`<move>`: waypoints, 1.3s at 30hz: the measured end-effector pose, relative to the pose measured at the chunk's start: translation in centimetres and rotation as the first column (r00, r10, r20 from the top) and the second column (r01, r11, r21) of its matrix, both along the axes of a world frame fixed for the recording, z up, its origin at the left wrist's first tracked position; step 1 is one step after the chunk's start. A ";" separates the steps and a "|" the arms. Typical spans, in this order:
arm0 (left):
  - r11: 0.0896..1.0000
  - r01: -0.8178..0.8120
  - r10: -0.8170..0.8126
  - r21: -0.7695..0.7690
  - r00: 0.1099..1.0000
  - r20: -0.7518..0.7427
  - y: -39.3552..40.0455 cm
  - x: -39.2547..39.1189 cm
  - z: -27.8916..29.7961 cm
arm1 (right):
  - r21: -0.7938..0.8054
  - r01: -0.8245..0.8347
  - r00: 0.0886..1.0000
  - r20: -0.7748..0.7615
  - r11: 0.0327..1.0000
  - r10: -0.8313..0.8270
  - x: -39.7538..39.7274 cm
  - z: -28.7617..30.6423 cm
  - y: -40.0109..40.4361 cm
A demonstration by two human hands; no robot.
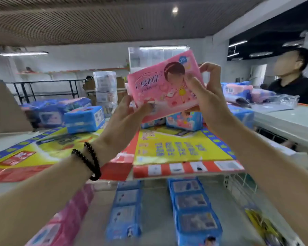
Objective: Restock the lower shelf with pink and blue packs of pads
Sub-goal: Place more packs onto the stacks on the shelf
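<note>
I hold a pink pack of pads (160, 82) up in front of me, tilted, its printed face towards me. My left hand (130, 118) grips its lower left corner, thumb on the front. My right hand (208, 96) pinches its right edge. Below, the lower shelf (155, 219) carries a row of pink packs (68, 219) at the left and two rows of blue packs (126, 210) (194, 210) running away from me. More blue packs (84, 119) lie on the upper shelf top.
A yellow and red printed sheet (176, 150) covers the upper shelf. Blue and pink packs (238, 91) are piled at the back right. A person in a black shirt (295, 82) stands behind a grey counter (288, 121) at the right. A brown cardboard box (4, 107) is at the left.
</note>
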State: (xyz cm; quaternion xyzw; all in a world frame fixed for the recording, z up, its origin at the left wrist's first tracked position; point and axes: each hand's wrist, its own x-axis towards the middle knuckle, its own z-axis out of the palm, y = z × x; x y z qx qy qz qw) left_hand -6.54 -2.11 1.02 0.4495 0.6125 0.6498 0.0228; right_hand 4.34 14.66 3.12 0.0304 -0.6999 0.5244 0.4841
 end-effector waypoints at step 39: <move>0.989 -0.081 0.109 -0.121 0.962 0.250 -18.7 16.0 -23.3 | -0.082 -0.242 0.821 0.514 0.967 0.249 15.8 -24.0 -18.5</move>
